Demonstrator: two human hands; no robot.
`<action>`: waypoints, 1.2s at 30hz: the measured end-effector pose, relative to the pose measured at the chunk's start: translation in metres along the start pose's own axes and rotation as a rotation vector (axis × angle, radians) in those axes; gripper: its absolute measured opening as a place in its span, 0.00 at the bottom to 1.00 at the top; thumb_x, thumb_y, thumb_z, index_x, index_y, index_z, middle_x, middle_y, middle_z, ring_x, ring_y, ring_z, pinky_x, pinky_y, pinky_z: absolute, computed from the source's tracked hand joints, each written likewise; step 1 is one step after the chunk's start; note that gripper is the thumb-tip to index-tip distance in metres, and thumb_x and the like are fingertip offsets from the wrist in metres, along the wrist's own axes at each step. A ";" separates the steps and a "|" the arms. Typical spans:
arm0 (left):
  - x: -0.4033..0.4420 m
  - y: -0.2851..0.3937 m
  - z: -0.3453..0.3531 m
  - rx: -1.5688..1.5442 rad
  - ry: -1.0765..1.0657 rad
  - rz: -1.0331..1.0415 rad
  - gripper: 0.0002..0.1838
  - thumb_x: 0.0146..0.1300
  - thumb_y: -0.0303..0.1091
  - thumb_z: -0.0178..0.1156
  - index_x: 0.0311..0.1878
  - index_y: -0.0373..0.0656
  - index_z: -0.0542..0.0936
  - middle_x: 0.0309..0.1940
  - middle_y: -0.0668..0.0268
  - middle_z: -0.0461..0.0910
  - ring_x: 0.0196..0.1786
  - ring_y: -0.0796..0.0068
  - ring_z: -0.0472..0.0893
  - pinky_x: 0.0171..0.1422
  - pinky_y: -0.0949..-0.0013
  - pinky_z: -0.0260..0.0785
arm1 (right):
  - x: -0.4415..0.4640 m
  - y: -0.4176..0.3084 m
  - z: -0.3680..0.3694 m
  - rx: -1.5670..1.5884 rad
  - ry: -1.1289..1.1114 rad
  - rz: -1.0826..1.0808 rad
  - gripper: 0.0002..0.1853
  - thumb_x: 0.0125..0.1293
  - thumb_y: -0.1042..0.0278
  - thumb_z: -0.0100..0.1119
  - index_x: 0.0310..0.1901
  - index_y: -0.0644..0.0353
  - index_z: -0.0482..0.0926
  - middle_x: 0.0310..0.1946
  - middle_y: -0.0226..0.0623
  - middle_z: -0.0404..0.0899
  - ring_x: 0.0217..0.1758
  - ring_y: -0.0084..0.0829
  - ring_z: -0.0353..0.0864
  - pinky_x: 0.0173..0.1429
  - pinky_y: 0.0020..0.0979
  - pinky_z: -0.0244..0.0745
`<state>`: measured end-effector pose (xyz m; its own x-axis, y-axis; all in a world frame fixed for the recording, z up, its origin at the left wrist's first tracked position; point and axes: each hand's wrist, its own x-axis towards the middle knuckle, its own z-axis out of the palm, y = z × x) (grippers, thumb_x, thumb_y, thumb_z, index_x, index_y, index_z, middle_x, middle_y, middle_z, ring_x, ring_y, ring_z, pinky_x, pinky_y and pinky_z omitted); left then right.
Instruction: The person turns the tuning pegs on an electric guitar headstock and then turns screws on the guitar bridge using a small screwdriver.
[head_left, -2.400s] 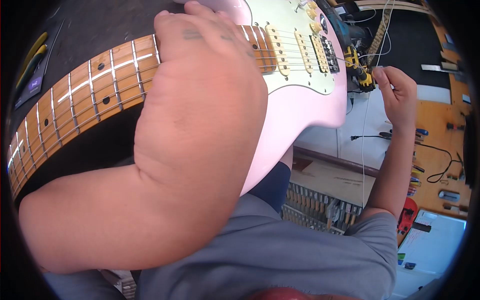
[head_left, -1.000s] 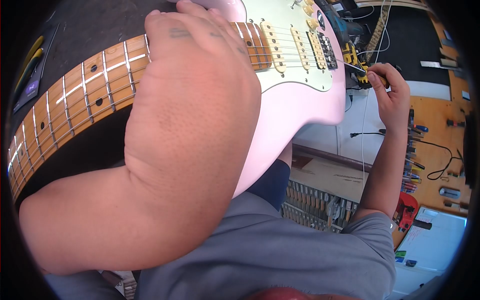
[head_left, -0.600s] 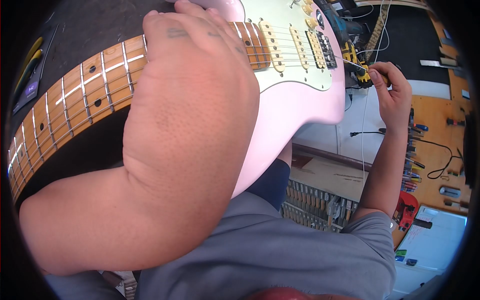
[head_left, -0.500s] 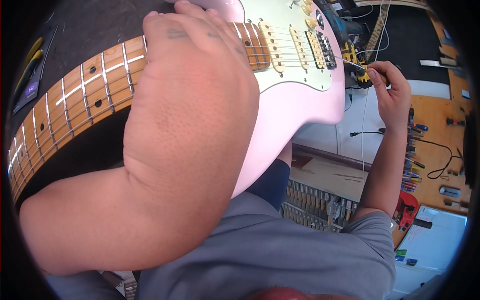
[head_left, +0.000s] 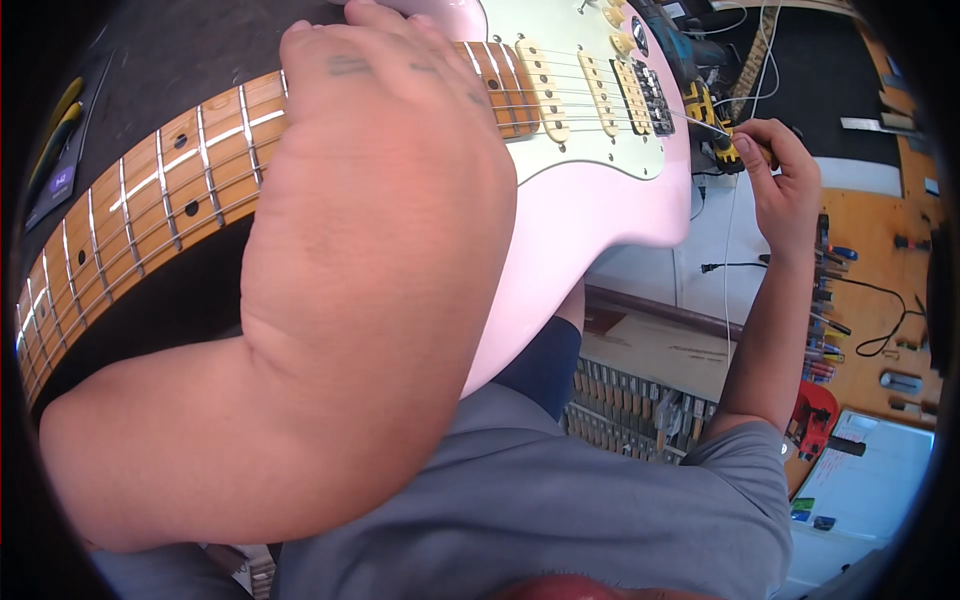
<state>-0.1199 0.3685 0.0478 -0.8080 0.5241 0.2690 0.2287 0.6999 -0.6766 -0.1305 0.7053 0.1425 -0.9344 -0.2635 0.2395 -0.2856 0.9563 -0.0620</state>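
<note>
Holding a thin-shafted tool (head_left: 700, 122) to the bridge (head_left: 658, 105) of a pink guitar (head_left: 580, 210)

The right hand (head_left: 783, 170) has its thumb and fingers closed around the tool's handle, with the shaft pointing at the tail end of the bridge. The tip is too small to tell whether it is seated there. The left hand (head_left: 390, 130) lies over the neck (head_left: 150, 190), its fingers reaching across to the far side; its palm is hidden, so whether it grips or merely rests cannot be told.

The guitar spans from the left edge to near the right hand. Its pickups (head_left: 543, 90), knobs (head_left: 622, 43) and pickguard (head_left: 590, 160) are in place, and strings (head_left: 573, 96) run to the bridge. With the tool at the bridge, work there looks under way rather than finished; how much is left cannot be judged.

Beyond the neck, pliers (head_left: 62, 125) with yellow-and-black handles lie on a dark bench (head_left: 210, 50). Farther out, tools hang on a wooden panel (head_left: 870, 240), near a red clamp (head_left: 818, 410).
</note>
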 end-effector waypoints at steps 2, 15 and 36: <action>0.000 0.000 0.001 0.000 0.006 0.001 0.28 0.64 0.31 0.61 0.67 0.29 0.78 0.59 0.49 0.84 0.54 0.62 0.83 0.69 0.63 0.73 | 0.000 0.000 0.001 -0.016 0.004 -0.007 0.06 0.72 0.74 0.66 0.44 0.68 0.84 0.37 0.35 0.85 0.40 0.25 0.80 0.48 0.26 0.75; 0.000 0.000 -0.001 0.011 -0.010 0.014 0.28 0.64 0.31 0.61 0.67 0.29 0.78 0.59 0.49 0.84 0.54 0.62 0.83 0.69 0.63 0.73 | -0.001 0.003 0.001 -0.031 0.008 0.036 0.07 0.71 0.73 0.67 0.44 0.68 0.84 0.36 0.36 0.85 0.40 0.26 0.81 0.46 0.27 0.75; 0.000 -0.001 -0.002 0.014 0.003 0.012 0.27 0.64 0.31 0.60 0.67 0.31 0.79 0.60 0.50 0.84 0.53 0.63 0.83 0.68 0.64 0.73 | -0.003 -0.001 -0.003 -0.144 -0.087 0.212 0.11 0.79 0.67 0.54 0.40 0.66 0.76 0.26 0.35 0.73 0.31 0.27 0.70 0.39 0.30 0.69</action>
<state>-0.1187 0.3686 0.0502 -0.8037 0.5337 0.2631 0.2303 0.6867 -0.6895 -0.1273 0.7058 0.1450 -0.9868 -0.0593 0.1510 -0.0542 0.9978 0.0381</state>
